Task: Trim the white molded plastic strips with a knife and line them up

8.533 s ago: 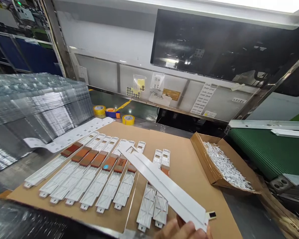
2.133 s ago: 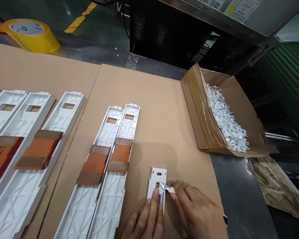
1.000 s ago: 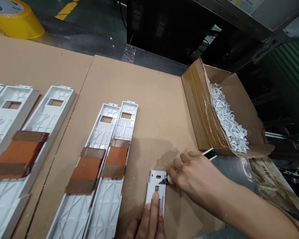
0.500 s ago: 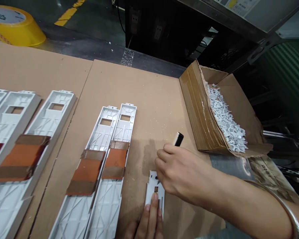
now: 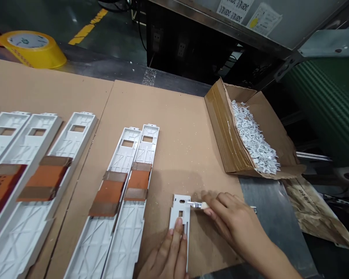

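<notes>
A small white slotted plastic part [image 5: 185, 207] lies on brown cardboard [image 5: 177, 104] at the bottom centre. The fingers of my left hand [image 5: 170, 252] lie stretched flat on its lower portion. To its right, my right hand [image 5: 232, 221] is closed around a knife [image 5: 199, 205] with a pale handle, its metal blade pointing left and reaching the part's upper right edge. Left of my hands are two long white ribbed trays [image 5: 126, 228], each with an orange-brown block [image 5: 138, 185] across its middle.
More long white trays [image 5: 40, 149] with orange blocks stand at the left. Yellow tape [image 5: 50, 54] sits at the back left. An open cardboard box [image 5: 221, 135] of small white pieces [image 5: 254, 141] is at the right, with a green ribbed belt [image 5: 328, 93] behind it.
My right hand has moved right and down and turned, so the knife blade now shows, pointing left. My left hand stays on the white part. The camera view has shifted slightly.
</notes>
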{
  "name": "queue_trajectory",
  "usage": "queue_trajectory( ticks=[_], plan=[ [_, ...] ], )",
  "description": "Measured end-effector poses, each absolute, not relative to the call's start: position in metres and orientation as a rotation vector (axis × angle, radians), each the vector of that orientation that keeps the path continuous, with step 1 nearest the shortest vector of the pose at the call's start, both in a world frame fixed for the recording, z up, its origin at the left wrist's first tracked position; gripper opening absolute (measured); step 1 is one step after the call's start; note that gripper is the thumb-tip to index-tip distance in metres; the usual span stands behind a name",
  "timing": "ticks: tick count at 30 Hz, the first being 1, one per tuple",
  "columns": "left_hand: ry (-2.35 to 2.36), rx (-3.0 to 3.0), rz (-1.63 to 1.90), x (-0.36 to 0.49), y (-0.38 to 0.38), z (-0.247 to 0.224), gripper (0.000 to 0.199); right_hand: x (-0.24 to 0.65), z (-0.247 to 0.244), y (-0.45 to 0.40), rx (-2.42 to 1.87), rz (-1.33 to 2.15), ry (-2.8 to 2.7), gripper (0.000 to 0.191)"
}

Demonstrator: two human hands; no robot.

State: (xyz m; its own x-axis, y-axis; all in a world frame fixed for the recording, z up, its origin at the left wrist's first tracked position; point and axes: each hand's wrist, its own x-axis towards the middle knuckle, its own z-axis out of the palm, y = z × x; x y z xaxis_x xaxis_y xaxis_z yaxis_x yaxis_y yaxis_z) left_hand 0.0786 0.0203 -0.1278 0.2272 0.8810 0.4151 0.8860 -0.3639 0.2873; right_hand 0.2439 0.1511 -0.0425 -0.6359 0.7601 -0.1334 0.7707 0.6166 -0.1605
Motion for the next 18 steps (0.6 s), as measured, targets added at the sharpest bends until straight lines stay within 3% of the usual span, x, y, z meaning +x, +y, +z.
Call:
queue_trajectory(
  ticks=[7, 11, 14, 18],
  plan=[
    [-1.579, -2.636, -0.557, 0.063, 0.020, -0.117, 0.036, 0.240, -0.054, 0.116, 1.781, -0.942, 2.590, 0.029],
    [-1.331, -2.723, -0.634, 0.052, 0.029, -0.110, 0.022, 0.249, -0.055, 0.105, 1.992, -1.143, 2.556, 0.029],
    [-1.183, -2.778, -0.630, 0.049, 0.050, -0.089, 0.020, 0.279, -0.049, 0.098, 2.268, -1.118, 2.516, 0.030],
    [-1.033, -2.761, -0.618, 0.059, 0.076, -0.049, 0.023, 0.346, -0.026, 0.088, 3.020, -0.807, 2.235, 0.038]
  ],
)
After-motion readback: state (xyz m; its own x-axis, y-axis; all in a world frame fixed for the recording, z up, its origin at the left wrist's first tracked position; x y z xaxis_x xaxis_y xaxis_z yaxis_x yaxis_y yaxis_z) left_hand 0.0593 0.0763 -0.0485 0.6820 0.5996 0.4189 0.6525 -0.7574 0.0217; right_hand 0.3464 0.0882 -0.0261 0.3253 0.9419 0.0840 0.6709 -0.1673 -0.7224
